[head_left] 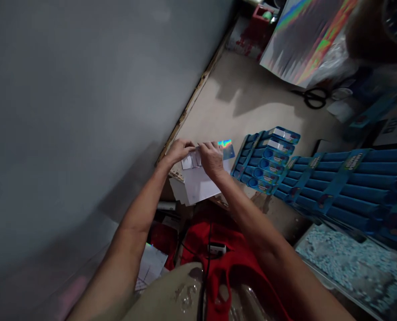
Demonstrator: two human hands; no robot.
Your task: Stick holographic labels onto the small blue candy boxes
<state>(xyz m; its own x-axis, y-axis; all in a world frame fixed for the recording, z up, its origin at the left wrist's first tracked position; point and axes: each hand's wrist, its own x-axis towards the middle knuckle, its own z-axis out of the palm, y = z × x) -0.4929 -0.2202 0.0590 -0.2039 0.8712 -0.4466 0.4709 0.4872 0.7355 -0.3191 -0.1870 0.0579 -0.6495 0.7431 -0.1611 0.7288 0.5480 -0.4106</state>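
Observation:
At the table's near corner, my left hand [181,150] pinches the left end of a narrow strip of shiny holographic paper [228,150], its fingertips bent over the edge. My right hand [212,157] is closed over the middle of the same strip, and a rainbow-shining end sticks out past its knuckles. Part of the strip between the hands looks white and creased. Under both hands lie white sheets [201,186], which overhang the table edge. To the right of my right hand stand blue tube-shaped packs [268,158] in rows, some with white strips on their ends.
More blue packs [345,183] run along the right. Black scissors [315,97] and a large holographic sheet [305,40] lie farther back. A grey wall [84,89] borders the table [214,107] on the left. A tray of pale blue bits [355,267] sits at lower right.

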